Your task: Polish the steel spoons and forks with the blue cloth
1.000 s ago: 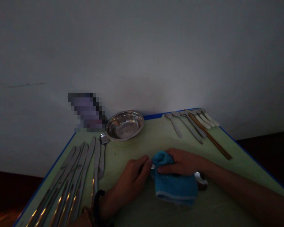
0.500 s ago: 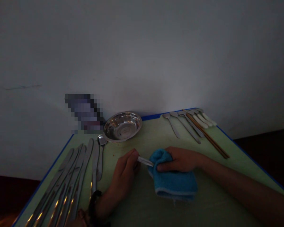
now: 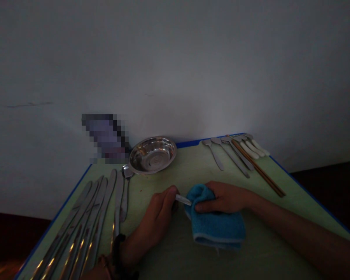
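Observation:
My left hand [image 3: 159,212] pinches the end of a metal utensil handle [image 3: 183,200] that sticks out of a blue cloth [image 3: 214,223]. The rest of the utensil is wrapped inside the cloth and hidden. My right hand [image 3: 224,197] is closed over the top of the cloth, squeezing it around the utensil. Both hands rest low on the pale green table [image 3: 175,256], near its middle.
A row of several table knives [image 3: 87,223] lies at the left, with a spoon [image 3: 125,186] beside them. A steel bowl [image 3: 153,154] stands at the back. Spoons [image 3: 227,153] and brown chopsticks [image 3: 259,169] lie at the back right. The table has a blue edge [image 3: 189,143].
The utensil has slid left out of the cloth: its bowl end, seen beyond my right wrist a second ago, is gone, and its handle now shows between my hands.

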`<state>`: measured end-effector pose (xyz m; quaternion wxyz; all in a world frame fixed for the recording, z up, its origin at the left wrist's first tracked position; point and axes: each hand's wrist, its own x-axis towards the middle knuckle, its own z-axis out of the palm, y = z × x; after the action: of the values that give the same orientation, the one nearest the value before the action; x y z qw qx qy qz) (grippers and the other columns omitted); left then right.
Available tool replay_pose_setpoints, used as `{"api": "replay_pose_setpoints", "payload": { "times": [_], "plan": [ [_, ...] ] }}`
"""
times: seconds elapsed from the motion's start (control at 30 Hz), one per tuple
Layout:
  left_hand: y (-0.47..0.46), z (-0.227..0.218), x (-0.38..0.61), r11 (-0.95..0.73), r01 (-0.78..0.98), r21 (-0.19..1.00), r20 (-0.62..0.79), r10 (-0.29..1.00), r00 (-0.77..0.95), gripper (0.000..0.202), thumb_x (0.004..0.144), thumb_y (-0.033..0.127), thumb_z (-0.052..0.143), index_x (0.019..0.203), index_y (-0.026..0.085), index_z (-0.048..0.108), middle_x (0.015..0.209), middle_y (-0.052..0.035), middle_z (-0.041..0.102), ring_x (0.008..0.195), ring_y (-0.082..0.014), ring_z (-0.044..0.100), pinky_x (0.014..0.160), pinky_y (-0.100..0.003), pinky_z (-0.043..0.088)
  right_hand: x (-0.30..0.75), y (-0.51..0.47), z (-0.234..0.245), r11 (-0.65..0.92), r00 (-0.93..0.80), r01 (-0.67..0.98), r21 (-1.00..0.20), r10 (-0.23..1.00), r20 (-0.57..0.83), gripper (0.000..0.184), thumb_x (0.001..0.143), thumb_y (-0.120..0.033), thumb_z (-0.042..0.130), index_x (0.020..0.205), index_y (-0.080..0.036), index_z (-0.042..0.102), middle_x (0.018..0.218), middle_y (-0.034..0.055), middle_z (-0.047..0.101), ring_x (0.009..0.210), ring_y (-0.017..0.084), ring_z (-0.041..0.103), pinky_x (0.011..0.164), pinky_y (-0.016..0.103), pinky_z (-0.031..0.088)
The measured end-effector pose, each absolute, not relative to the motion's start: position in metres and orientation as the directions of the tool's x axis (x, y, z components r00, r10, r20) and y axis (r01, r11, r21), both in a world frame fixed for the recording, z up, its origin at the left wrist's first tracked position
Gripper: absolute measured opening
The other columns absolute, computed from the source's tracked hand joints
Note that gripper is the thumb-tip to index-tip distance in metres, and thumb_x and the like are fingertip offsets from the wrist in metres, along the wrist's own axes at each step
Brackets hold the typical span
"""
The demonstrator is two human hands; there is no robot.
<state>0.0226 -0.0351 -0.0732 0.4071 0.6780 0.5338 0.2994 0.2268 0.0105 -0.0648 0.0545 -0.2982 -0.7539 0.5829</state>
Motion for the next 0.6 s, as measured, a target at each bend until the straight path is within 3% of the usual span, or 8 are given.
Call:
{"api": "replay_pose_setpoints", "payload": {
  "times": [0.6],
  "plan": [
    [-0.0334, -0.0708, 0.0244, -0.185, 0.562, 0.806, 0.03, 0.962, 0.272, 0.037, 0.091, 0.036, 0.023, 0.062, 0.02, 0.04, 0.052, 0.0054, 0.037, 0.05, -0.0124, 0.04, 0.051, -0.025, 0.03, 0.226, 0.0117, -0.0658, 0.172, -0.826, 0.368, -0.914, 0.512, -0.236, 0.032, 0.077, -0.046, 0.052, 0.076, -0.015, 0.057, 0.06, -0.0047, 0.048, 0.053, 0.006, 0.043, 0.052, 0.019, 0.037]
  ]
}}
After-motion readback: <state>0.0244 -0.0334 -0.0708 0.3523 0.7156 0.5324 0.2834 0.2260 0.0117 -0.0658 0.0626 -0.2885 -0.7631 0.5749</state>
